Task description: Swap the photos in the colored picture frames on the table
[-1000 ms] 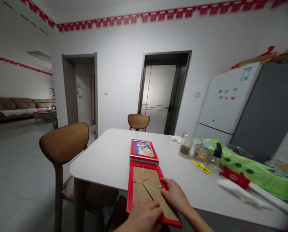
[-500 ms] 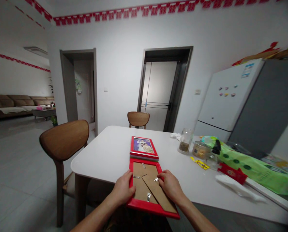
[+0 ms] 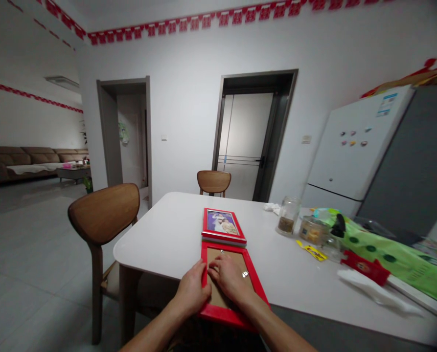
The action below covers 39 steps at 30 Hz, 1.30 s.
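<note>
A red picture frame (image 3: 257,279) lies back side up at the table's near edge, its brown backing board showing with small metal clips. My left hand (image 3: 193,289) is closed on the frame's left side. Over the backing, my right hand (image 3: 227,275) has its fingers bent together near the left edge, beside my left hand; what they hold, if anything, is hidden. Just beyond lies a second red frame (image 3: 223,226), face up with a photo in it.
The white table (image 3: 159,234) holds a glass jar (image 3: 287,217), a lower jar of food (image 3: 312,230), a yellow packet (image 3: 313,251) and a green bag (image 3: 394,254) at right. Wooden chairs stand at the left (image 3: 106,215) and far side (image 3: 214,181).
My right hand has moved left across the backing, from the right-hand clip to the left edge beside my left hand. The view has shifted slightly.
</note>
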Tool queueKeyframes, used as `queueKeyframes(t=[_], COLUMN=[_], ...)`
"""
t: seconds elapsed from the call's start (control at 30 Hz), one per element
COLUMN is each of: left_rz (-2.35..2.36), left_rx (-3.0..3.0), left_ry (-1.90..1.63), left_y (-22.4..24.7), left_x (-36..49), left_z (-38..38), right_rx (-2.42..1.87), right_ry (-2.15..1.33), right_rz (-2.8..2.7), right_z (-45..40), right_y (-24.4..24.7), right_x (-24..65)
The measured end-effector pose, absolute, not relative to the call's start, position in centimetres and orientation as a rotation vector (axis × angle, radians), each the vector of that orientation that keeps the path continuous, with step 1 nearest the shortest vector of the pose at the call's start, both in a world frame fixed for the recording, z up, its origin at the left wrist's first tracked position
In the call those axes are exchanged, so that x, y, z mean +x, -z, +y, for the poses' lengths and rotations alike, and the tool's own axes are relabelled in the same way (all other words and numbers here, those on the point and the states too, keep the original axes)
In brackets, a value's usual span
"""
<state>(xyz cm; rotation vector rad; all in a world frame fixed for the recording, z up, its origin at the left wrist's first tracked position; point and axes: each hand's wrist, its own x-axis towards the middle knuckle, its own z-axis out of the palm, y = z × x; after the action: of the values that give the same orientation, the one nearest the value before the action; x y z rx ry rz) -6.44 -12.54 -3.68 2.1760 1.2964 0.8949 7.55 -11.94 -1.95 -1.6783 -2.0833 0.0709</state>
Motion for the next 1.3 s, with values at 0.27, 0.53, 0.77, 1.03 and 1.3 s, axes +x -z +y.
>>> queueKeyframes(t=[0.27, 0.53, 0.77, 1.03, 1.3], left_rz=[1.320, 1.280, 1.293, 1.270, 1.307], left_rx=[2.218, 2.221, 2.195, 2.195, 2.167], left_ry=[-0.861, -0.866, -0.874, -0.889, -0.892], left_y=[3.4, 3.3, 3.5, 3.6, 3.9], left_x=[-6.5, -6.6, -6.6, -6.6, -6.5], left_z=[-12.8, -12.9, -12.7, -12.8, -12.6], right_rx=[-1.807, -2.015, -1.952, -1.542, -1.567], right_ry=[0.019, 0.056, -0.009, -0.541, -0.467], right_rz=[-2.000, -1.867, -1.910, -2.175, -2.078], right_z=[-10.6, -9.2, -9.7, -16.7, -16.8], right_y=[2.5, 2.8, 2.2, 0.7, 1.9], right_x=[8.3, 10.8, 10.9, 12.9, 11.9])
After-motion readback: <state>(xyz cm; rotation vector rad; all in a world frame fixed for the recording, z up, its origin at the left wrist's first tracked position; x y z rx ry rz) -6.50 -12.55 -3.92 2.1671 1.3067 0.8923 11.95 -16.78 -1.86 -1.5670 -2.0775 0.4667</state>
